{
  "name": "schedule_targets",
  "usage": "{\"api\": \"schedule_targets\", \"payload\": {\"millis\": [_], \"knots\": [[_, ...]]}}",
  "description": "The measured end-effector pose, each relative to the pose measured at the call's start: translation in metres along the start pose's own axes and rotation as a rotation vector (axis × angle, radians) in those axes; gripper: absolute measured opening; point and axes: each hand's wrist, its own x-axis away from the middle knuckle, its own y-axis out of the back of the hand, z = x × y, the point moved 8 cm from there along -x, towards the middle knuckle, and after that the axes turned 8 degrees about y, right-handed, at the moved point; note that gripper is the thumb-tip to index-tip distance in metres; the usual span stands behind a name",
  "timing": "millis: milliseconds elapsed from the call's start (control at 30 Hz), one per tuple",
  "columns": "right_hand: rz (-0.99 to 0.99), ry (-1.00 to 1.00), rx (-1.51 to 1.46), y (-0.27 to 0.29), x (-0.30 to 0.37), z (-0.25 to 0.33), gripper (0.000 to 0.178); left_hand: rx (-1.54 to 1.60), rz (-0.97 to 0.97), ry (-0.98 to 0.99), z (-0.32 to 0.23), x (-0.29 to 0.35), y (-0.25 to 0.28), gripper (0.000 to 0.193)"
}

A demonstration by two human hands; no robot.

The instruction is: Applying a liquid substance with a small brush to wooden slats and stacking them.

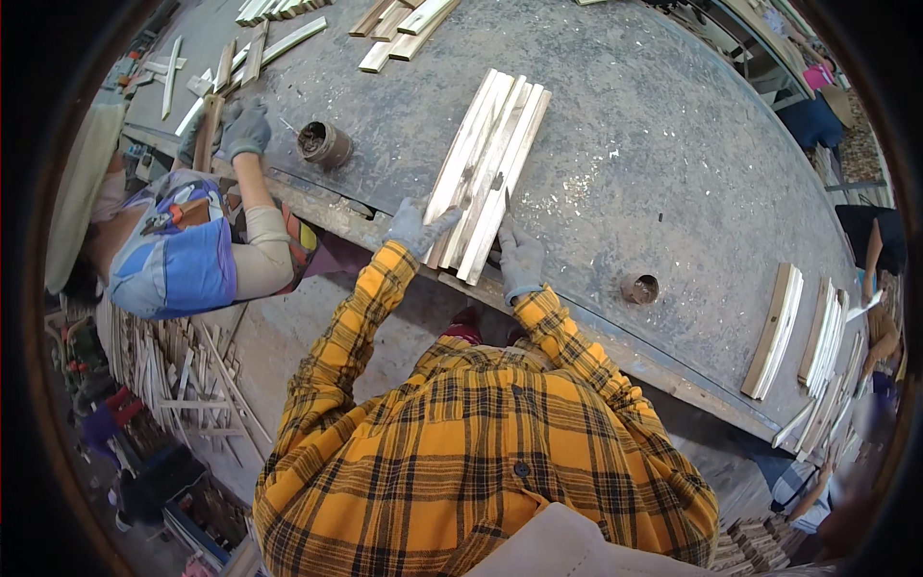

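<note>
Slats (pixel 487 168): a set of pale wooden ones lies side by side on the grey table (pixel 663 154), with the near ends at the table edge. My left hand (pixel 415 227), in a grey glove, rests flat and open on the near end of the set. My right hand (pixel 520 258), also gloved, sits just right of that end, and I think it pinches a small dark tool, but the view is too small to be sure. I judge the set is gathered and lined up; the far ends are a little uneven. Left of my grip, a co-worker's gloved hand (pixel 245 130) lies on the table near a brown cup (pixel 324 144). Right of my grip more slat bundles (pixel 774 332) wait. The table is dusty, and the floor below holds scrap wood.
</note>
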Motion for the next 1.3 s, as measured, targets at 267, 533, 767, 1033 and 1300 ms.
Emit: {"api": "schedule_targets", "payload": {"millis": [267, 533, 767, 1033, 1300], "knots": [[-0.167, 0.019, -0.288, 0.006, 0.010, 0.043, 0.042, 0.524, 0.257, -0.037, -0.017, -0.003, -0.006, 0.050], [-0.041, 0.080, -0.024, 0.022, -0.007, 0.064, 0.036, 0.714, 0.545, 0.077, -0.033, -0.009, -0.038, 0.060], [-0.320, 0.219, 0.098, 0.043, -0.030, 0.056, 0.038, 0.596, 0.566, 0.000, -0.062, -0.005, -0.071, 0.065], [-0.338, 0.228, 0.045, 0.097, -0.032, 0.104, 0.041, 0.595, 0.492, 0.034, -0.127, 0.017, -0.092, 0.069], [-0.393, 0.080, 0.096, 0.297, -0.109, 0.128, 0.046, 0.588, 0.633, -0.185, -0.301, 0.030, -0.245, 0.057]]}}
